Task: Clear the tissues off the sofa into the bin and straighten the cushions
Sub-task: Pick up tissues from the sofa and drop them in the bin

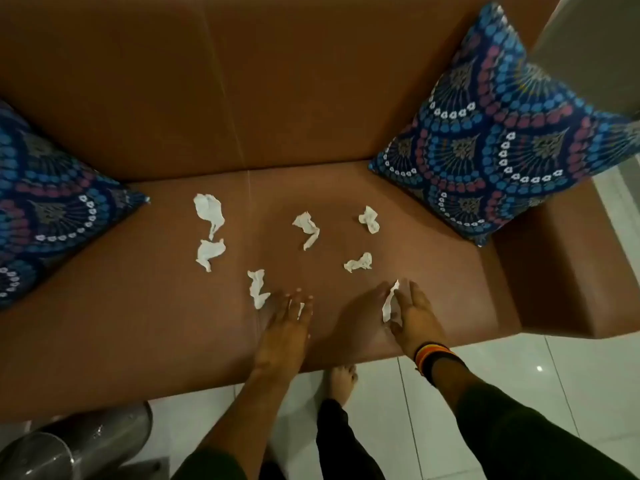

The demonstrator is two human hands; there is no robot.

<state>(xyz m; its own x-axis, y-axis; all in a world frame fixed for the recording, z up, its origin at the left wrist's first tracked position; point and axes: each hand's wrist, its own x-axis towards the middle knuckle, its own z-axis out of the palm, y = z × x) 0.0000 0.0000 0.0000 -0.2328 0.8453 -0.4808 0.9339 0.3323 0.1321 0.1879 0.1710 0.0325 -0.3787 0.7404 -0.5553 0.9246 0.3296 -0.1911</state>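
Six tissues (306,230) lie loose mid-seat on the sofa (138,323) — gathering is underway. Right hand (414,315) pinches one near the front edge; left hand (287,317) covers another, grip unclear. Next: the bin (69,448).

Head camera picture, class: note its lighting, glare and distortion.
Head view: dim, warm light; small glare spots on the glossy white floor tiles and the shiny metal bin; wide-angle bending bows the brown leather sofa edges; overall soft, with slightly blurred fingers.

Tissues (306,228) lie scattered mid-seat on the sofa (138,323), between cushions (498,140) at either end.
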